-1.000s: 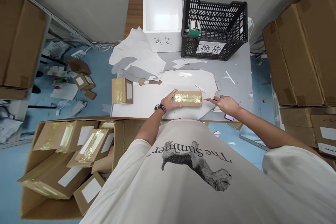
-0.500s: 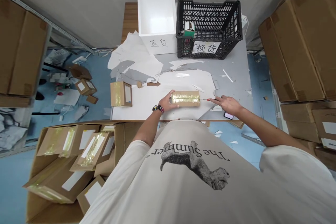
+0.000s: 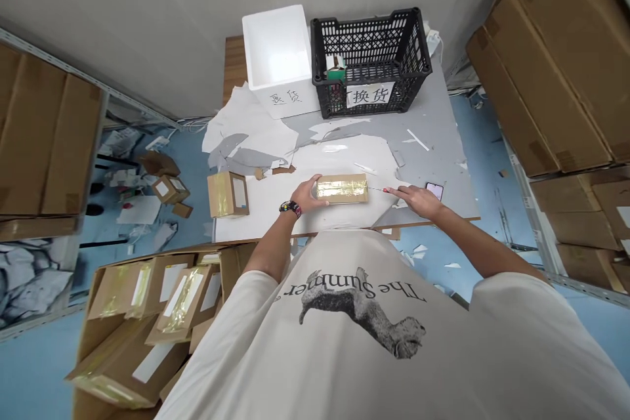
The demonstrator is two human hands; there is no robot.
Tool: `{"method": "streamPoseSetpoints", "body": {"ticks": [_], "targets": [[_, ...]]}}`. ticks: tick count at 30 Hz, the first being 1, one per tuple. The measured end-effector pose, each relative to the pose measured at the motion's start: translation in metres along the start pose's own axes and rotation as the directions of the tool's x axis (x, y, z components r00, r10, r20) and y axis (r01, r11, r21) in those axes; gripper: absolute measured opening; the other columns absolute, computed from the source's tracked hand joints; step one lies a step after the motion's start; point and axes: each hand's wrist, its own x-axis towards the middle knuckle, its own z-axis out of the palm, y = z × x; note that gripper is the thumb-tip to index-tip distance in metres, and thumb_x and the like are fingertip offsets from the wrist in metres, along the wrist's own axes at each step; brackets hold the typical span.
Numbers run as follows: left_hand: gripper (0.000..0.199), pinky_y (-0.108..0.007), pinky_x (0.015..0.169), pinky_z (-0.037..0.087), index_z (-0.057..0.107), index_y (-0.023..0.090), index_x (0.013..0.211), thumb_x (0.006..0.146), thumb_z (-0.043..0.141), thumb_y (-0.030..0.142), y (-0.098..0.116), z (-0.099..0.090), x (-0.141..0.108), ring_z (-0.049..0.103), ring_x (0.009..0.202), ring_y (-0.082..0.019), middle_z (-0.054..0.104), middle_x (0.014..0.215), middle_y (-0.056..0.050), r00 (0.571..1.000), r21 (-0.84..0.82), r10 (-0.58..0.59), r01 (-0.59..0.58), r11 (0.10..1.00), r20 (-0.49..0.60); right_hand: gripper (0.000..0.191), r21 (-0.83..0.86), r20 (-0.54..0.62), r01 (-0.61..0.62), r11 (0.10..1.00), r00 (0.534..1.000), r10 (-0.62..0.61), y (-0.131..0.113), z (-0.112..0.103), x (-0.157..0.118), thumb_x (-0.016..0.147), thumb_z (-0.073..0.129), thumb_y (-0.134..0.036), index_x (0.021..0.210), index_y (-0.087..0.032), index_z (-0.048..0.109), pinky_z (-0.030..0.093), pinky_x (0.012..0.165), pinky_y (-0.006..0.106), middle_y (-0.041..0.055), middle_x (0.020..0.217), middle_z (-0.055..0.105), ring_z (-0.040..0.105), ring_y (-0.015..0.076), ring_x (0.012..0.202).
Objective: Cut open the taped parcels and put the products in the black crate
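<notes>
A small cardboard box (image 3: 341,189), with shiny yellowish tape along its top, lies on the white sheet on the table. My left hand (image 3: 306,195) grips the box's left end, thumb on the near side and fingers on the far side. In my right hand (image 3: 416,198) is a thin metal tool (image 3: 378,189) with a red part by my fingers. Its narrow shaft points left and meets the box's right end at the tape; whether it is a blade or a screwdriver I cannot tell. A phone (image 3: 434,191) with a lit screen lies just beyond my right hand.
Another taped box (image 3: 228,195) stands at the table's left. A white foam box (image 3: 281,59) and a black plastic crate (image 3: 371,65) stand at the back. Paper scraps (image 3: 251,121) litter the tabletop. A large carton (image 3: 236,266) of parcels is at lower left; cardboard boxes (image 3: 546,72) are stacked right.
The view has turned slightly, shifting the table in the picture. My left hand still holds the box and the tool stays at its right end. More of the phone shows.
</notes>
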Motion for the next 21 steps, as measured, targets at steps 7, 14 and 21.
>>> {"method": "streamPoseSetpoints", "body": {"ticks": [7, 14, 21], "targets": [[0.126, -0.062, 0.142, 0.033, 0.042, 0.027, 0.181, 0.074, 0.098, 0.063, 0.011, -0.008, 0.003, 0.039, 0.172, -0.046, 0.05, 0.183, -0.017, 0.999, 0.155, 0.029, -0.031, 0.987, 0.019, 0.094, 0.032, -0.087, -0.122, 0.992, 0.988, 0.125, -0.023, 0.022, -0.012, 0.098, 0.053, -0.01, 0.188, -0.028, 0.033, 0.058, 0.083, 0.034, 0.0135, 0.137, 0.078, 0.07, 0.0307, 0.109], [0.098, -0.075, 0.145, 0.01, 0.052, 0.035, 0.178, 0.089, 0.086, 0.057, 0.068, 0.003, 0.027, 0.027, 0.178, -0.049, 0.038, 0.192, -0.009, 0.991, 0.3, 0.126, -0.135, 0.944, 0.048, 0.077, 0.482, -0.279, -0.326, 0.813, 0.823, 0.496, -0.051, 0.051, -0.04, 0.111, 0.037, -0.024, 0.188, -0.021, 0.031, 0.065, 0.088, 0.043, 0.0185, 0.14, 0.077, 0.077, 0.0351, 0.113], [0.078, -0.063, 0.14, 0.031, 0.058, 0.03, 0.176, 0.102, 0.07, 0.051, 0.091, 0.027, 0.063, 0.057, 0.158, -0.043, 0.063, 0.173, -0.014, 0.963, 0.28, 0.203, -0.248, 0.927, 0.18, 0.065, 0.804, -0.256, -0.233, 0.547, 0.694, 0.672, -0.088, 0.056, -0.012, 0.111, 0.039, -0.033, 0.172, -0.021, 0.059, 0.063, 0.114, 0.052, 0.0177, 0.147, 0.078, 0.075, 0.0333, 0.131]]}}
